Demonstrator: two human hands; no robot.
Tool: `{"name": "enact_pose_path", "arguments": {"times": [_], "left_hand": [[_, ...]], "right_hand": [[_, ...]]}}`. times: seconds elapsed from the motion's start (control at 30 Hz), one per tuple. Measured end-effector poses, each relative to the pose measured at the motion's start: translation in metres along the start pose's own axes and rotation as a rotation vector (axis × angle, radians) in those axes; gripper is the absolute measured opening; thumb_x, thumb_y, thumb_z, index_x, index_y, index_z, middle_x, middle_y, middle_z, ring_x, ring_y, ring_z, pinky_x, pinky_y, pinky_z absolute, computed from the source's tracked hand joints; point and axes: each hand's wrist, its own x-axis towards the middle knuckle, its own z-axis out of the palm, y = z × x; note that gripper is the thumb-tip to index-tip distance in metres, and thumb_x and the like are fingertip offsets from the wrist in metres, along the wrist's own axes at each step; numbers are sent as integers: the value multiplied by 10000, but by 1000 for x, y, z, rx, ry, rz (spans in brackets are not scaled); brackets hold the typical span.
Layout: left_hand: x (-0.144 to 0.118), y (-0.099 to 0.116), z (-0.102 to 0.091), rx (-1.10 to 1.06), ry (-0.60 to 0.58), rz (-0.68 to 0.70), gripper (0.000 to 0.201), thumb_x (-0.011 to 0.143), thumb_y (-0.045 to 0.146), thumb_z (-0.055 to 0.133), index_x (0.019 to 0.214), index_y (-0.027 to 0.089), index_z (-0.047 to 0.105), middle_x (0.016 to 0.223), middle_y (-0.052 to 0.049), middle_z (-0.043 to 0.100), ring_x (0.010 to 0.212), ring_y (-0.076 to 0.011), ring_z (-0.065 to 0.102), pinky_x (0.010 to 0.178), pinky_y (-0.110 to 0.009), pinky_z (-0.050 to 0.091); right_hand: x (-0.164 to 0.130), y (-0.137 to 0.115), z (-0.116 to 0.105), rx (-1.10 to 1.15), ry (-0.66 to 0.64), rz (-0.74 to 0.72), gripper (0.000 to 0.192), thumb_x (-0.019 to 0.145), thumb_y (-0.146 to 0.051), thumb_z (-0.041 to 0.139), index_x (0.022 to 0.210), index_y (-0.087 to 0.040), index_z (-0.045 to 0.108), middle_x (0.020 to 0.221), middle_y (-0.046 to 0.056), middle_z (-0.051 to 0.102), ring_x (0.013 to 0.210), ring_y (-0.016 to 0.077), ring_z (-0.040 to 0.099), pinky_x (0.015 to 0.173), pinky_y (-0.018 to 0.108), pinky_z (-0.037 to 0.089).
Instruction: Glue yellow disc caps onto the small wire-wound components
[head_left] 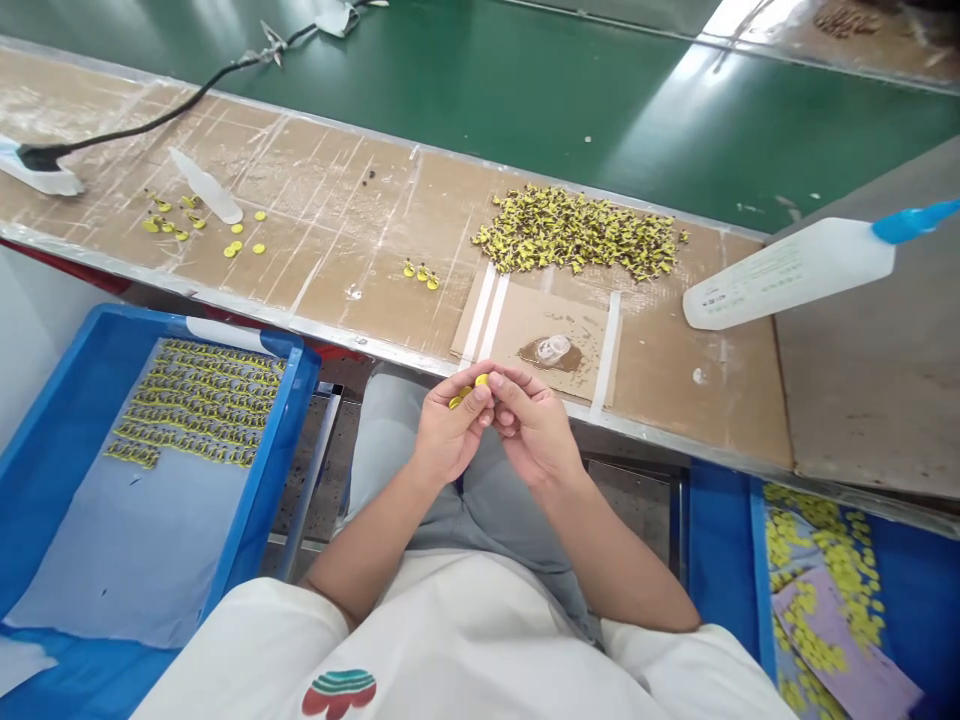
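Hands meet just below the cardboard pad (536, 335): left hand (448, 432) and right hand (534, 428) pinch small yellow pieces (469, 391) between fingertips. Alignment likely demands firm, steady pressure.

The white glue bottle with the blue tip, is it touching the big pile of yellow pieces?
Apart. The head view shows bare brown cardboard between the white bottle and the right edge of the yellow pile.
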Motion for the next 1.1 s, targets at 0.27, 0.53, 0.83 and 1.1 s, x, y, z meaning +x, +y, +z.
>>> {"name": "enact_pose_path", "arguments": {"times": [0.27,0.53,0.83,1.1], "left_hand": [[9,5,3,-81,50,-34,265,675,249,877,916,219,771,862,6,746,657,-26,618,538,-102,472],[15,19,3,-56,195,-5,223,693,150,850,899,181,768,906,-9,764,726,-38,704,598,-67,537],[29,19,7,78,242,-11,224,698,112,835,912,132,772,963,-53,778,782,-69,731,691,-98,573],[46,17,13,37,213,-5,246,696,102,832,927,158,767,924,-37,776,711,-47,714,637,-77,554]], "right_hand": [[0,-24,-6,-414,-149,-315,392,678,-485,869,888,-199,701,735,32,739,504,119,609,449,239,480],[118,-129,-49,-1260,287,-943,312,783,-481,760,939,-213,723,902,81,745,774,243,695,781,431,575],[206,-140,-79,-1394,277,-830,216,699,-337,804,847,-192,744,819,71,744,726,231,675,776,392,549],[194,-166,-97,-1699,1,-735,196,715,-323,788,882,-226,749,773,21,735,712,211,667,797,379,535]]}}
